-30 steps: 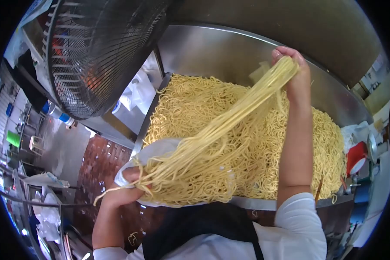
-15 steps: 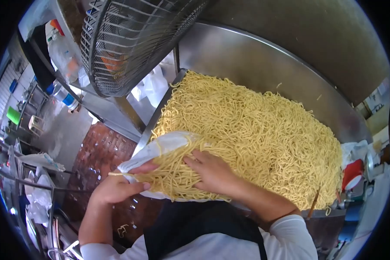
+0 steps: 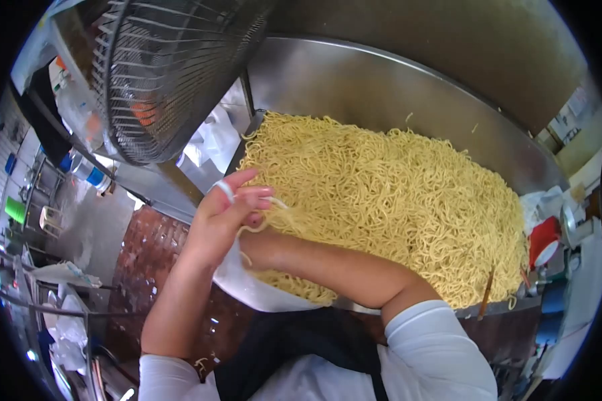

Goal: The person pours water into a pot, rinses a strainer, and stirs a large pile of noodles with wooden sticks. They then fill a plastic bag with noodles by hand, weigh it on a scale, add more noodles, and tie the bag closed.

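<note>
A wide metal tray [image 3: 254, 123] holds a large heap of yellow noodles [image 3: 381, 194]. My left hand [image 3: 237, 200] is raised over the heap's left edge, fingers curled, with a white strip of plastic between them and a noodle strand at the fingertips. Below it, the white plastic bag [image 3: 257, 294] hangs open over the tray's near edge with noodles inside. My right forearm reaches leftward across the bag's mouth. The right hand itself is hidden at the bag, behind my left wrist, so its fingers do not show.
A caged fan [image 3: 174, 73] stands at the upper left, close to the tray. A thin brown stick [image 3: 487, 294] rests at the heap's near right edge. Beyond the right end are a red item [image 3: 544, 240] and blue containers [image 3: 552, 314]. Brick floor [image 3: 147, 247] lies to the left.
My left hand has moved up and right. My right hand has gone left from the noodles, out of sight at the bag. The bag now hangs lower, and the view has shifted slightly.
</note>
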`<action>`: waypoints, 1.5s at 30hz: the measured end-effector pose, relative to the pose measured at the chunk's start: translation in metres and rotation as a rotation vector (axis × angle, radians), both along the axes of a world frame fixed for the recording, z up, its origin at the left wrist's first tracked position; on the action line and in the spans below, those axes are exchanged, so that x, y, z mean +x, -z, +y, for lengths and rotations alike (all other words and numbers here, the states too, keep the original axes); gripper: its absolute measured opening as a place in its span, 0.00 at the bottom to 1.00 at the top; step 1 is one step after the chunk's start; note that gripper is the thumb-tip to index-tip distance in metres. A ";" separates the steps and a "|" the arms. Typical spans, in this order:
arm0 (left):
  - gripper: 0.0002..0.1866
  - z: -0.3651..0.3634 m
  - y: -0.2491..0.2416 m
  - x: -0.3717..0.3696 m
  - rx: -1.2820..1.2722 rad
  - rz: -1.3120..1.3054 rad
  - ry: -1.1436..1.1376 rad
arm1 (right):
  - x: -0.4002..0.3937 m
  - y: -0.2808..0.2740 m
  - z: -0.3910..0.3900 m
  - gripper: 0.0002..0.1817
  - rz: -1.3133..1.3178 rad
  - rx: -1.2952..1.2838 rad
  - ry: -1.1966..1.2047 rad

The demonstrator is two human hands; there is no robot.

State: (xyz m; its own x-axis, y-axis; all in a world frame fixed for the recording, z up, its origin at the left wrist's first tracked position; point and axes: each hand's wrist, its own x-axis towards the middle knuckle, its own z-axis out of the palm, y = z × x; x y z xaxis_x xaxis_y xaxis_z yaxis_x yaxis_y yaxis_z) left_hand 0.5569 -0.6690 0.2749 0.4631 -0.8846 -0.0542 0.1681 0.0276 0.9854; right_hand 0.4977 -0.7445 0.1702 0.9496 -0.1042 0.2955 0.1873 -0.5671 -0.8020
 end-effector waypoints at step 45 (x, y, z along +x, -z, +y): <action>0.30 -0.003 0.033 0.008 0.610 -1.334 0.514 | -0.125 0.025 -0.321 0.16 -0.489 1.418 1.282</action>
State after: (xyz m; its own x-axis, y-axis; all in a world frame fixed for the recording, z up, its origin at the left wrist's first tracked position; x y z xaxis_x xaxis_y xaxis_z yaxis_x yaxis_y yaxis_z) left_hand 0.5646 -0.6725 0.2424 0.1321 -0.9558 -0.2627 -0.9432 -0.2027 0.2632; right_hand 0.3727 -1.0651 0.1452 0.0148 -0.9005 -0.4345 0.5668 0.3655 -0.7383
